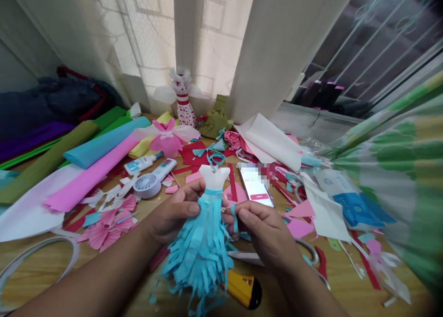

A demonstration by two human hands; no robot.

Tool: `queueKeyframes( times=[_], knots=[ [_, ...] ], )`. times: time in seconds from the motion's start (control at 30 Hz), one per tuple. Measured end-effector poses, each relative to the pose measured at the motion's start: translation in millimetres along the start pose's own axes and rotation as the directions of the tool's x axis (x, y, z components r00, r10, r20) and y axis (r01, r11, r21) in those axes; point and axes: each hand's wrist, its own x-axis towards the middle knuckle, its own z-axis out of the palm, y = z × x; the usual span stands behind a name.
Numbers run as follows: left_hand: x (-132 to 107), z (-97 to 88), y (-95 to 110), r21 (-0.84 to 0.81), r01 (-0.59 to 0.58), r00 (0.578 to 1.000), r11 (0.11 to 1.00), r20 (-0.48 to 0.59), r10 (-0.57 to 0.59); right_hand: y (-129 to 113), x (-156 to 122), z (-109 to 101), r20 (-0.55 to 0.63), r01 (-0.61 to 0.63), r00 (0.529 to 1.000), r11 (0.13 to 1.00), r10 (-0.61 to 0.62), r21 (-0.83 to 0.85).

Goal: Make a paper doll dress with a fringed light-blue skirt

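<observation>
A small paper dress [200,248] with a white bodice and a fringed light-blue skirt stands upright in front of me. My left hand [175,213] is closed around its left side near the waist. My right hand [261,224] pinches a thin light-blue paper strip [235,218] beside the skirt's right side. Below the right hand lies a pair of scissors [245,257], its blades showing and part of it hidden by the hand and wrist. A yellow and black utility knife [242,289] rests by the skirt's lower right edge.
Rolled crepe paper [107,141], a glue bottle [140,164] and a small fan [147,185] lie to the left. Behind are finished paper dresses [168,139]. A phone [254,185], paper scraps and a wipes pack [349,199] lie to the right. A tape roll [74,252] sits front left.
</observation>
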Motion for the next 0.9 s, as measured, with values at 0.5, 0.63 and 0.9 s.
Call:
queueKeyframes(
  times=[0.5,0.63,0.9],
  knots=[
    [-5,3.7,8,0.096,0.020,0.999,0.995,-0.044,-0.016,-8,5,14,-0.043,-0.064,0.997,0.989,0.071,0.137],
    [-3,3.7,9,0.129,-0.008,0.999,0.992,-0.046,0.014,0,5,20,-0.203,-0.020,0.978,0.989,0.050,0.146],
    [2,7.9,0,0.212,-0.101,0.963,0.972,-0.223,0.148,-12,3,19,-0.388,0.175,0.865,0.917,-0.317,-0.359]
  ],
)
